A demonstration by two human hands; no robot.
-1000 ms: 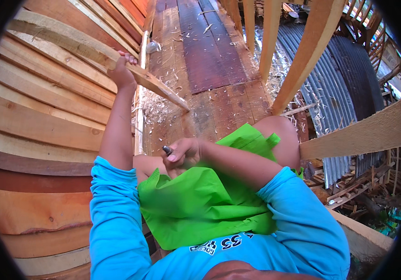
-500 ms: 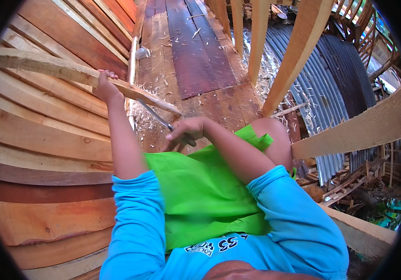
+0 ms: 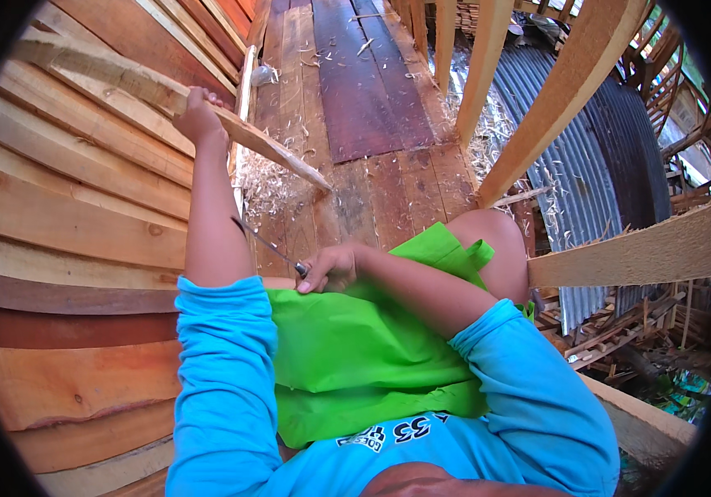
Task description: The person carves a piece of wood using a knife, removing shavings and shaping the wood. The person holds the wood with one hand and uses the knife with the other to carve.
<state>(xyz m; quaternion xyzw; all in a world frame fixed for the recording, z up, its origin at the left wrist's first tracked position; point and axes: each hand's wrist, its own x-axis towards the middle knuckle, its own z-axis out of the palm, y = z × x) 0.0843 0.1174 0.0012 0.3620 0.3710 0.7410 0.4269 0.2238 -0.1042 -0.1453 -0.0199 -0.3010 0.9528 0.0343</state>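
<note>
We look to be at the shaving step. Our left hand is curled around a long stick that slants down toward the plank floor, its low end near curly shavings. Our right hand is closed around a thin knife, apart from the stick. The knife's tip is hard to see, so we can't tell if it touches our left arm. The next cut calls for laying the knife on the stick, clear of that arm.

You've got a brown plank floor with a darker reddish stretch, wood shavings scattered around, thickest on your left.
</note>
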